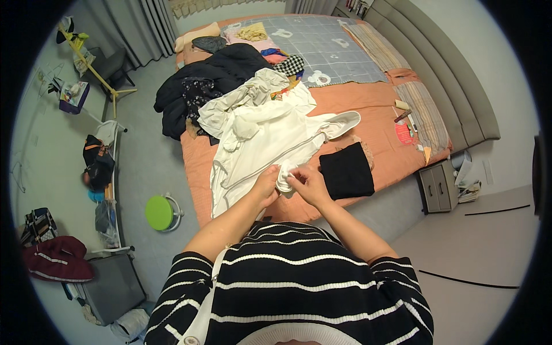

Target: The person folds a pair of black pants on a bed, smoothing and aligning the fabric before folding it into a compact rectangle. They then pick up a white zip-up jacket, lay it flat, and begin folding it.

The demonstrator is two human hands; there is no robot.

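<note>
A white long-sleeved garment [273,138] lies spread across the near part of the bed, one sleeve stretched out to the right. At its near edge both my hands grip a bunched, turned-over piece of the white cloth, which looks like a sleeve end. My left hand [266,187] is closed on the bunch's left side. From the right, the fingers of my right hand [309,184] pinch the same bunch. Beside my right hand sits a folded black garment [347,171], with a bit of beige lace showing behind it.
Beyond the white garment are a dark puffy jacket [230,69] and other heaped clothes. The bed [351,98] has an orange cover and a grey headboard [443,69]. A green round stool [159,213] stands left, a nightstand [435,188] right. Clothes racks line the left wall.
</note>
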